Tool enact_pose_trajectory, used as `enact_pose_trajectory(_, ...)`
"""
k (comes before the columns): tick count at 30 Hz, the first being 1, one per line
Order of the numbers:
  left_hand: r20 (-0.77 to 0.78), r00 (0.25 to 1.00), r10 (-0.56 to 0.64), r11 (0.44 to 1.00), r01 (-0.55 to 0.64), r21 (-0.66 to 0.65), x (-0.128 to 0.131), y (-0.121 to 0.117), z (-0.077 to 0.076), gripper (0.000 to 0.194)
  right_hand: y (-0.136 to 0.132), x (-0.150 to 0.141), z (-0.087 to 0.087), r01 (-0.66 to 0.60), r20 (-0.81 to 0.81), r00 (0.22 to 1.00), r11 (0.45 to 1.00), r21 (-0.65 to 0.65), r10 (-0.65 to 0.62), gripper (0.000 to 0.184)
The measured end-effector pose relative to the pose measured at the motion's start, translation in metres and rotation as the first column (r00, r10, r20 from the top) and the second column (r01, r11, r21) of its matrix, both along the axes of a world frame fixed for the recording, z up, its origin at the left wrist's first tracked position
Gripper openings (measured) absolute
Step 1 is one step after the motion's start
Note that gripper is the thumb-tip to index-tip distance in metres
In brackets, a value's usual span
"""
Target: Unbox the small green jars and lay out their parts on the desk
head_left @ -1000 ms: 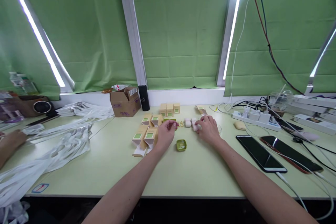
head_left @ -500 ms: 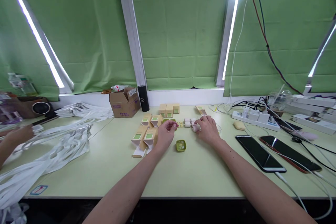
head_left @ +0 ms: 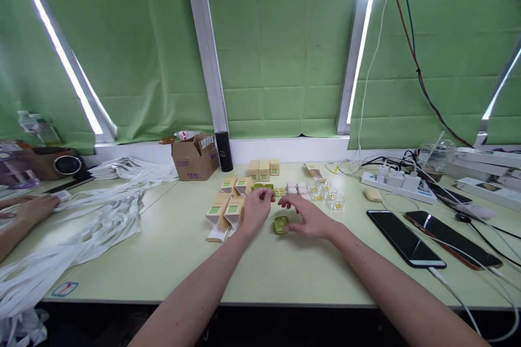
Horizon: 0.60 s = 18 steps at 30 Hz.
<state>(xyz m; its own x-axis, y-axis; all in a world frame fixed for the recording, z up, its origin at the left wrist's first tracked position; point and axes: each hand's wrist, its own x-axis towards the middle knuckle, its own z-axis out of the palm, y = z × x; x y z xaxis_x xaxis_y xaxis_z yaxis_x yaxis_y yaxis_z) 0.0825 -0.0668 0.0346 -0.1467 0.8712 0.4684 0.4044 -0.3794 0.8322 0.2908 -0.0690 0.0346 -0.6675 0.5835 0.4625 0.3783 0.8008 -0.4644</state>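
Note:
My left hand (head_left: pixel 257 207) is closed in a pinch beside the small yellow pieces (head_left: pixel 280 191). Whatever its fingertips hold, if anything, is too small to make out. My right hand (head_left: pixel 308 218) has its fingers apart and bent, with the thumb at the edge of a small green square dish (head_left: pixel 280 224); nothing shows in its grasp. Beyond it stand small white-and-pink pieces (head_left: pixel 302 188) and several clear cups with yellow inside (head_left: pixel 336 204). Just left of my left hand are open tan cartons with green labels (head_left: pixel 235 209). Green lids or dishes (head_left: pixel 264 186) lie partly hidden behind my fingers.
Tan boxes (head_left: pixel 264 169) stand at the back, near a cardboard box (head_left: pixel 195 157) and a black cylinder (head_left: pixel 223 150). White straps (head_left: pixel 97 238) and another person's hand (head_left: pixel 35 210) occupy the left. Phones (head_left: pixel 405 238), cables and a power strip (head_left: pixel 399 187) lie right.
My right hand has moved left and nearer me, from the white-and-pink pieces to the green dish, uncovering the clear cups. My left hand stays pinched in nearly the same place.

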Motion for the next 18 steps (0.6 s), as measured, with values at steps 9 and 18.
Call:
enact_pose_trajectory(9,0.123,0.992,-0.037,0.999,0.031,0.043,0.002,-0.001,-0.001,0.019,0.0,-0.008,-0.007,0.022,-0.044,0.999,0.995,-0.095,-0.026,0.034)
enact_pose_trajectory(18,0.058,0.966,-0.25,0.95,0.234,0.207,0.004,-0.018,0.009,0.026,0.012,-0.012,-0.007,-0.16,-0.475,0.878,0.899,-0.408,-0.059,0.04)
